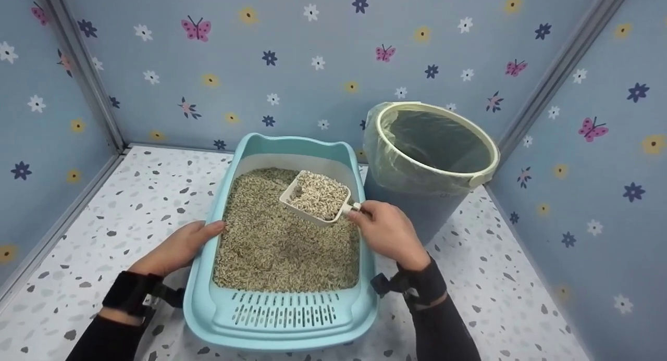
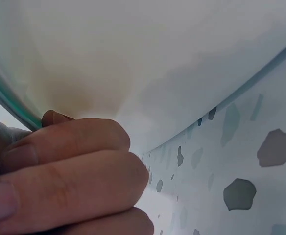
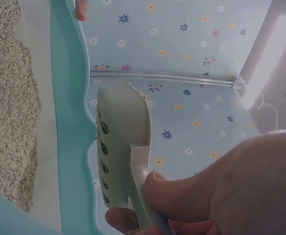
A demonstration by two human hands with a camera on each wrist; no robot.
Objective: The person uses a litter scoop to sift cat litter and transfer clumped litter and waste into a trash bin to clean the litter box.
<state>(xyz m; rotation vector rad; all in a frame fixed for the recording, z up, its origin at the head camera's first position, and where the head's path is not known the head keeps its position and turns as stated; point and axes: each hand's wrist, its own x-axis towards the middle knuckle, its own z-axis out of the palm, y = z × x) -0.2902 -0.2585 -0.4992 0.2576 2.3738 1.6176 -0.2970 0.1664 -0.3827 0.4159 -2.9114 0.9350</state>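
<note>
A white litter scoop (image 1: 312, 220), heaped with pale pellet litter (image 1: 320, 194), is held over the litter box by my right hand (image 1: 391, 231). Its thumb lies along the handle; slots show in the scoop's side in the right wrist view, where the scoop (image 3: 121, 142) is tilted. My left hand (image 1: 177, 246) grips the left rim of the light-blue litter box (image 1: 281, 337), thumb on top. Below that rim, the left wrist view shows curled fingers (image 2: 79, 181) against the box's white outer side (image 2: 148, 73). Brownish litter (image 1: 281, 246) fills the box.
A dark bin with a cream ring (image 1: 437, 171) and a clear bag liner (image 1: 383, 165) stands to the right behind the box. Flower-patterned walls (image 1: 312, 64) enclose the back and sides. The speckled white floor (image 1: 156, 194) lies around the box.
</note>
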